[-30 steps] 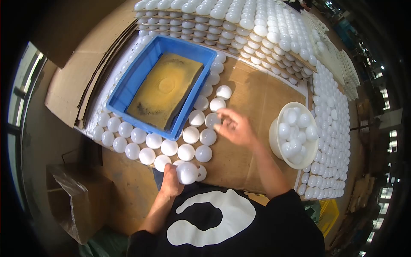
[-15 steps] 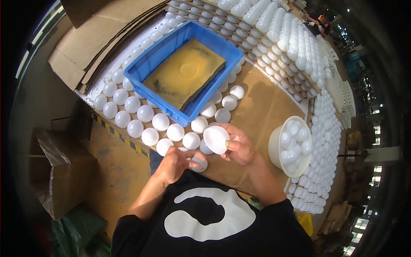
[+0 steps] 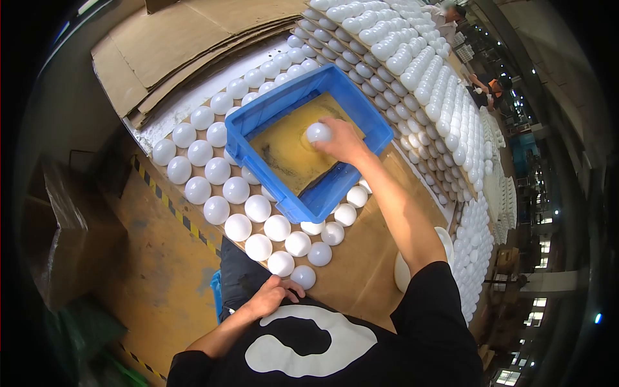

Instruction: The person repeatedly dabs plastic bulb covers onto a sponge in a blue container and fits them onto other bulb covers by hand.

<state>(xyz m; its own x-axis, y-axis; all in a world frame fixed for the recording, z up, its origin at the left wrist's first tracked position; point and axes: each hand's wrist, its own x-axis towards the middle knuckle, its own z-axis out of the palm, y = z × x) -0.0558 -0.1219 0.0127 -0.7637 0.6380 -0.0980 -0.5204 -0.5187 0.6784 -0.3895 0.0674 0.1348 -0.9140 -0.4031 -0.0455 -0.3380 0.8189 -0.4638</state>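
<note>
Inside the blue bin (image 3: 242, 145), my right hand (image 3: 342, 138) grips a white dome (image 3: 318, 133), held at the middle of the yellow sponge block (image 3: 274, 145). My left hand (image 3: 274, 297) rests at the table's near edge, close to a white dome (image 3: 303, 277); its fingers are apart and nothing shows in them. Rows of white domes (image 3: 236, 190) stand on the cardboard around the bin's left and near sides.
Stacked layers of white domes (image 3: 422, 84) rise behind and to the right. A white bowl (image 3: 402, 274) is partly hidden by my right arm. Cardboard sheets (image 3: 161, 45) lie at the back left. Two people (image 3: 490, 90) (image 3: 448, 18) are in the background.
My right hand has carried the white dome from near my left hand to the sponge in the bin. My left hand has moved down to the near edge. The view has shifted.
</note>
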